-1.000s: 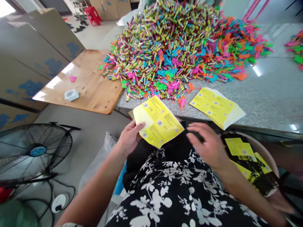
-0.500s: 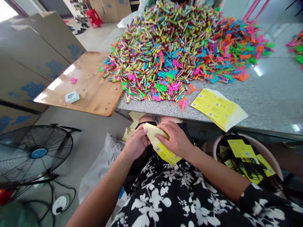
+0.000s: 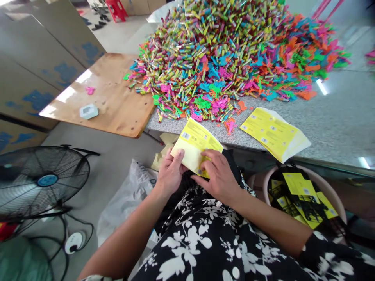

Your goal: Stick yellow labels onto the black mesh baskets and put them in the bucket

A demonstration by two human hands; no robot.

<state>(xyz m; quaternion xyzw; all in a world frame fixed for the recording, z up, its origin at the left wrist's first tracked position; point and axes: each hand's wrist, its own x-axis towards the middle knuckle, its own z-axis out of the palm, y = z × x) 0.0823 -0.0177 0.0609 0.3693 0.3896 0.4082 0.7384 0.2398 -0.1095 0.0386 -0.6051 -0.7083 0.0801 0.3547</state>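
Over my lap is a yellow printed card sheet (image 3: 202,134) with barcodes and a pale, blank-looking patch at its lower left. My left hand (image 3: 172,171) pinches its lower left corner, thumb on top. At the lower right edge, my right hand (image 3: 218,171) has its curled fingers on the printed face and its thumb low by the edge. Beyond the sheet, on the granite table, lies a stack of similar yellow printed sheets (image 3: 268,128), fanned at its right side. Whether I hold one sheet or more I cannot tell.
A big heap of small coloured tubes (image 3: 205,50) and plastic toy-gun shapes (image 3: 307,58) covers the granite table (image 3: 331,128). To the left are a wooden board (image 3: 117,93), a small white device (image 3: 88,111) and a floor fan (image 3: 43,181). A bucket (image 3: 266,187) holds yellow cards and black pieces.
The yellow sheet was folded or bent low in my hands; now it lies opened out and raised toward the table. My right hand has shifted to its lower right edge.
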